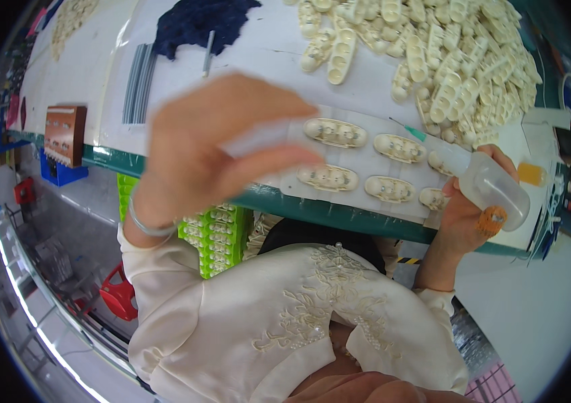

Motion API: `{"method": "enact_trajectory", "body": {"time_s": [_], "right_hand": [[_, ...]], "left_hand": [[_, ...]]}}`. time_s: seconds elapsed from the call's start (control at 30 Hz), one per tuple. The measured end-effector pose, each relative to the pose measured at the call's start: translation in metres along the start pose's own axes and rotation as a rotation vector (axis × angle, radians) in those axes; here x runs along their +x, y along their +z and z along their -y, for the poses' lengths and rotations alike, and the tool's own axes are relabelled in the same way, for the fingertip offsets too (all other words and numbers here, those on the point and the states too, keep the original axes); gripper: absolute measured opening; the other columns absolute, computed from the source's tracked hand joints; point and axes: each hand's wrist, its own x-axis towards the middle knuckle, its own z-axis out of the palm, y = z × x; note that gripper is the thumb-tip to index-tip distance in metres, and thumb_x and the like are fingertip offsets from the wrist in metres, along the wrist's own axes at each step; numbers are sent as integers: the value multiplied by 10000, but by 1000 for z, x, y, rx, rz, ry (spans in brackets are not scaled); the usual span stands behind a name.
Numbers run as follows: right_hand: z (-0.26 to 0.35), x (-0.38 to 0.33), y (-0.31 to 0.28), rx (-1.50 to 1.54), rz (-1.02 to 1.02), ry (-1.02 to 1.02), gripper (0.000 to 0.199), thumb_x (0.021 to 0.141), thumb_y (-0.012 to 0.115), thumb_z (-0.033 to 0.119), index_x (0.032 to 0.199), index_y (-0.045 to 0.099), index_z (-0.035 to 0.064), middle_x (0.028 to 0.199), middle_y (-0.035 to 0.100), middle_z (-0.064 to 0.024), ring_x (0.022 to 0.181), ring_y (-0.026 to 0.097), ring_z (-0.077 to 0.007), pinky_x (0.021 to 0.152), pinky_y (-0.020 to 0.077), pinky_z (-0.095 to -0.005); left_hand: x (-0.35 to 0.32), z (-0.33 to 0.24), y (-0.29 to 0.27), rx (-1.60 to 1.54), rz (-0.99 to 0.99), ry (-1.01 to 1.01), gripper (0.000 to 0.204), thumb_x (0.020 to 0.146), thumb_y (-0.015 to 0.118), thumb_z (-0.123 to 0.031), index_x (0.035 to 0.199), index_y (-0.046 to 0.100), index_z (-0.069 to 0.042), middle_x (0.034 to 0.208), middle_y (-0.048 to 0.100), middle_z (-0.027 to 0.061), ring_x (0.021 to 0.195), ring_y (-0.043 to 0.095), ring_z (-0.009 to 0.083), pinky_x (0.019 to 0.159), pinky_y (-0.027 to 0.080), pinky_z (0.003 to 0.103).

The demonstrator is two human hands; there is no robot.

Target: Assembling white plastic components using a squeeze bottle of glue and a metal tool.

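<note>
My left hand (208,148) is raised close to the camera, blurred, its fingers pinched on the left end of a translucent strip (359,164) that carries two rows of cream oval plastic parts (334,132). The strip lies along the table's green front edge (339,213). My right hand (463,211) grips a clear squeeze bottle (494,188) with a thin needle tip (406,127) that points at the upper row of parts on the strip. A silver bangle sits on my left wrist.
A big heap of cream plastic parts (447,60) covers the back right of the white table. A dark blue cloth (198,23) and a pen lie at the back left. A brown tray (64,134) sits at the left edge. Green crates (218,235) stand under the table.
</note>
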Motion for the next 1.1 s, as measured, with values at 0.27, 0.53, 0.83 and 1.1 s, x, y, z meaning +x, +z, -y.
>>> {"method": "enact_trajectory", "body": {"time_s": [0.27,0.53,0.83,1.1], "right_hand": [[4,10,19,-586,247,-290,482,769,568,353,1039,475,-35,936,538,-178,892,533,-260,748,461,-326],[-4,6,32,-606,241,-369,342,776,550,211,1011,481,-27,889,535,-160,836,527,-238,713,464,-314],[-12,7,27,-575,285,-365,325,825,526,213,1016,471,-44,914,526,-165,851,522,-227,646,494,-273],[-9,8,32,-597,297,-362,296,828,529,177,1013,470,-46,913,531,-163,857,520,-221,666,497,-273]], "left_hand": [[22,69,0,-93,-455,-377,138,840,655,-129,879,659,4,708,658,77,568,607,119,518,459,181],[28,100,22,-67,-578,183,143,763,709,-64,856,644,23,690,639,113,540,608,130,475,468,220],[12,73,13,261,-270,-34,132,791,679,-71,904,656,-7,758,655,84,628,623,129,562,491,214],[10,79,19,240,-311,10,128,774,699,-92,890,671,-47,767,649,58,603,618,132,546,489,214]]}}
